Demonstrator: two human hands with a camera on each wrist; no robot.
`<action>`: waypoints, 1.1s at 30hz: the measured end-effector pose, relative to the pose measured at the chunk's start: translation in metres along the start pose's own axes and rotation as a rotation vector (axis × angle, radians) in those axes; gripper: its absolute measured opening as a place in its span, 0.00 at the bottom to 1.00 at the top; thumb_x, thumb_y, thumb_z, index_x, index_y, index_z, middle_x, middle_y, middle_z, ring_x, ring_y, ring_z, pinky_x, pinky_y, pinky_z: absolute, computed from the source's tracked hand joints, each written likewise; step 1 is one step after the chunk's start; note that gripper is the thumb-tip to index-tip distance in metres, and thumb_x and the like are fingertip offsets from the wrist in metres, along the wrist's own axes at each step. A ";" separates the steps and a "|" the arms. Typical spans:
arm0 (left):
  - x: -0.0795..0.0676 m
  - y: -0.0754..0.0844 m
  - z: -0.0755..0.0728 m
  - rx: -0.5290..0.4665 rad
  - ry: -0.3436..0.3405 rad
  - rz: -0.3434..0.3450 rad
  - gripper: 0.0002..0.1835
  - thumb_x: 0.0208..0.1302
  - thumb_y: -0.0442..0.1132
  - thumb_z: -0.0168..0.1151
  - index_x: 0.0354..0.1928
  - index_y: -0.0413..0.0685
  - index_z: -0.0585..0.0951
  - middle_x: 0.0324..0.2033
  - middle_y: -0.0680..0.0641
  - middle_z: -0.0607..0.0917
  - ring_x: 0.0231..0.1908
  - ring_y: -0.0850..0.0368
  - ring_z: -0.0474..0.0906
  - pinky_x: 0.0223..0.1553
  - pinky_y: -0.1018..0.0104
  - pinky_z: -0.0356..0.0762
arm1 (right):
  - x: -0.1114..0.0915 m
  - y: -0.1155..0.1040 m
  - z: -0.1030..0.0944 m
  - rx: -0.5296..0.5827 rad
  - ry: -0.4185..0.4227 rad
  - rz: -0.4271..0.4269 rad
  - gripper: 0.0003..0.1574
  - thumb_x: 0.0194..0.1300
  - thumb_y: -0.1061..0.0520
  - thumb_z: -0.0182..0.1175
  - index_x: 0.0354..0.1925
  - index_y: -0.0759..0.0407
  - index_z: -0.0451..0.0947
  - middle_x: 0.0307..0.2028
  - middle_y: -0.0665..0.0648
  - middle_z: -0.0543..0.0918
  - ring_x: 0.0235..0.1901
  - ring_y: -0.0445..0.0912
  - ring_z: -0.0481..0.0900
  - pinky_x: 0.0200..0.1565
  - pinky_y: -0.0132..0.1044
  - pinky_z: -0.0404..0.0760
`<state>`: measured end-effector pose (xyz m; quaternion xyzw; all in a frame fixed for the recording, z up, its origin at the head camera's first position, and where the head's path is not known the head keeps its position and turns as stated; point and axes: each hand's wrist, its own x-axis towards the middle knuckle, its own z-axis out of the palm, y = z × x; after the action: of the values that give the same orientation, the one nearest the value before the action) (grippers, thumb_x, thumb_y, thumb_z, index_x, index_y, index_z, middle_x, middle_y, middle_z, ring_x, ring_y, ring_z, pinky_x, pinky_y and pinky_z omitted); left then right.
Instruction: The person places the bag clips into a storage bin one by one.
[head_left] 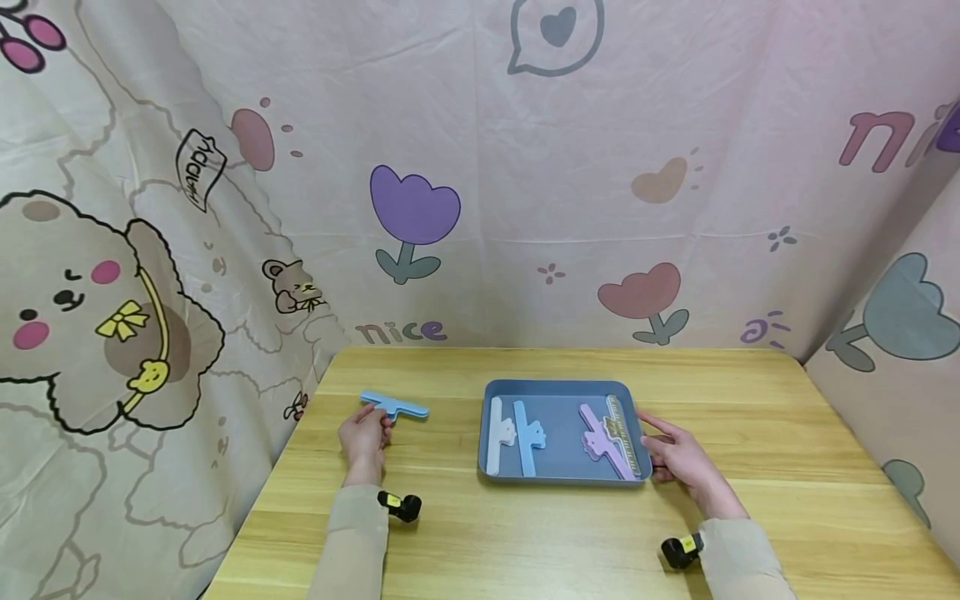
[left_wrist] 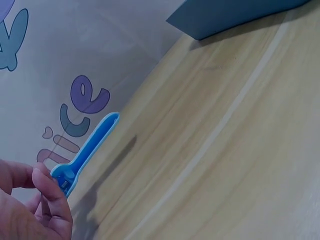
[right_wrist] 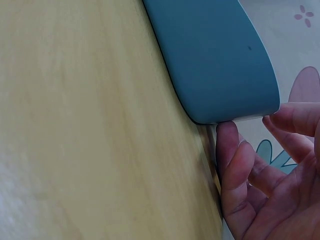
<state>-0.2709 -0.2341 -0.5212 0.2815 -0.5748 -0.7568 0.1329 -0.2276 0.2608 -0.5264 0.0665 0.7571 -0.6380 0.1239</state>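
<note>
My left hand (head_left: 363,437) pinches a light blue sealing clip (head_left: 408,408) by its grip tab, to the left of the tray. In the left wrist view this long clip (left_wrist: 95,142) casts its shadow on the tabletop. At the right end of a blue-grey tray (head_left: 558,387), the fingers of my right hand (head_left: 688,462) touch the outer wall; the right wrist view has fingertips at the tray's end (right_wrist: 225,70). Inside the tray lie a white clip (head_left: 494,442), a second blue clip (head_left: 525,446), a purple clip (head_left: 597,442) and a clear, gold-toned clip (head_left: 617,427).
The tray stands on a light wooden table (head_left: 510,542). A patterned cloth (head_left: 510,183) hangs behind the table, with more cloth at the left and right sides. Small black cameras sit on both wrists.
</note>
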 end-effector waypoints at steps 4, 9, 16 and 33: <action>-0.001 0.002 0.003 -0.013 -0.014 0.009 0.21 0.65 0.27 0.57 0.60 0.33 0.73 0.33 0.44 0.83 0.22 0.64 0.76 0.22 0.74 0.74 | 0.000 0.000 0.000 -0.004 0.000 -0.001 0.36 0.72 0.62 0.51 0.75 0.55 0.56 0.45 0.64 0.82 0.29 0.49 0.81 0.25 0.39 0.79; -0.006 0.005 0.008 -0.010 -0.027 0.021 0.21 0.64 0.26 0.58 0.59 0.33 0.74 0.28 0.47 0.82 0.21 0.65 0.75 0.20 0.75 0.72 | -0.001 -0.001 0.000 -0.005 -0.001 -0.001 0.36 0.72 0.62 0.51 0.75 0.55 0.56 0.46 0.65 0.82 0.29 0.49 0.80 0.25 0.39 0.79; -0.009 0.008 0.015 0.024 -0.064 0.054 0.21 0.65 0.28 0.57 0.60 0.34 0.76 0.28 0.47 0.83 0.22 0.65 0.76 0.20 0.75 0.72 | -0.001 -0.001 0.000 -0.005 -0.001 -0.004 0.36 0.72 0.62 0.51 0.75 0.55 0.56 0.45 0.64 0.82 0.29 0.49 0.80 0.25 0.39 0.78; -0.034 0.025 0.039 0.077 -0.225 0.089 0.20 0.64 0.27 0.58 0.58 0.33 0.77 0.32 0.45 0.84 0.24 0.61 0.77 0.22 0.74 0.73 | -0.001 -0.002 0.001 -0.008 0.003 0.008 0.36 0.73 0.62 0.52 0.75 0.55 0.56 0.45 0.64 0.82 0.29 0.48 0.80 0.25 0.39 0.78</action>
<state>-0.2690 -0.1930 -0.4809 0.1739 -0.6265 -0.7544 0.0903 -0.2270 0.2599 -0.5244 0.0698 0.7595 -0.6345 0.1254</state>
